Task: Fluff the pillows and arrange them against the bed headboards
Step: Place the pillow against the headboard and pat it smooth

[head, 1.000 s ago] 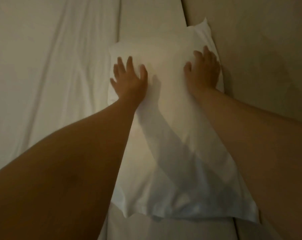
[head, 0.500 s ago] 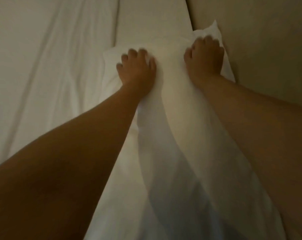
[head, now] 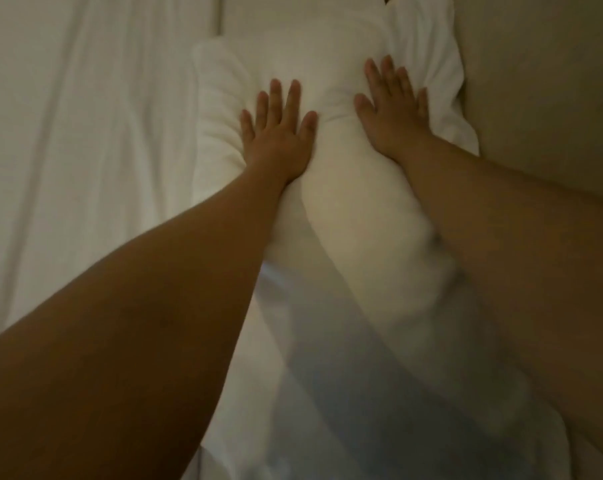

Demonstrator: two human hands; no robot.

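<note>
Sheet (head: 85,168) filled the left of your view, pale and creased, with the headboard (head: 542,98) rising as a beige panel on the right. Between them lay the pillow (head: 345,209), its right edge touching the headboard, its far end puffed and wrinkled. Your left hand (head: 277,136) and right hand (head: 391,109) lay flat on it, fingers spread wide, pressing rather than holding anything. To fluff well, you probably needed to push the filling evenly toward the ends and corners, keeping both palms level, then square the long edge against the headboard. The near end was blurred, so its shape could not be judged.
</note>
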